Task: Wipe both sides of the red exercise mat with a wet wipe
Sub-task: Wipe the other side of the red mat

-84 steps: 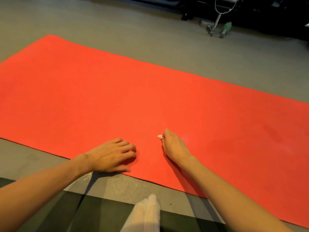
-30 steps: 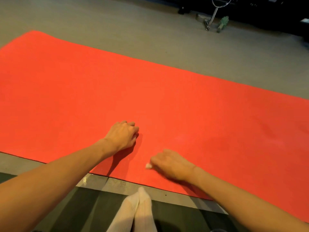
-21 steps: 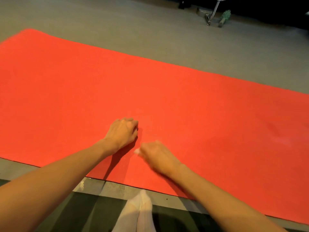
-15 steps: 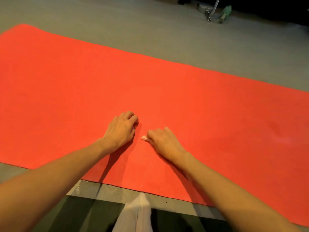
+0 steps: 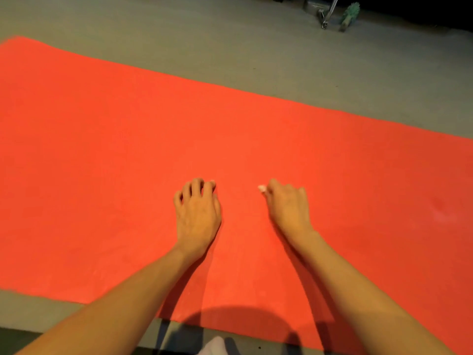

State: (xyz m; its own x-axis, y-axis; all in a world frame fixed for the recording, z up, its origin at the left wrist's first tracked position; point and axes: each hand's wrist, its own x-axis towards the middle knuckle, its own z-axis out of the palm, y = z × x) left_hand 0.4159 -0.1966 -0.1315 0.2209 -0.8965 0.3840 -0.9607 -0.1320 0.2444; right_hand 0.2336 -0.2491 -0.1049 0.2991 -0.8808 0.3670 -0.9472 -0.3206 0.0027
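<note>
The red exercise mat (image 5: 102,149) lies flat on the grey floor and fills most of the view. My left hand (image 5: 197,213) rests on the mat near its middle, fingers curled with the tips on the surface and nothing in them. My right hand (image 5: 288,208) lies palm down to its right and presses a small white wet wipe (image 5: 261,188) onto the mat. Only a corner of the wipe shows past my fingertips; the rest is hidden under the hand.
Grey floor (image 5: 230,42) surrounds the mat. At the far right stand a metal frame leg (image 5: 329,14) and a small green object (image 5: 349,12). My white sock (image 5: 213,347) shows at the bottom edge, beside the mat's near edge.
Both hands have moved farther onto the mat, away from the near edge. My right hand has slid the wipe forward and to the right, widening the gap to my left hand.
</note>
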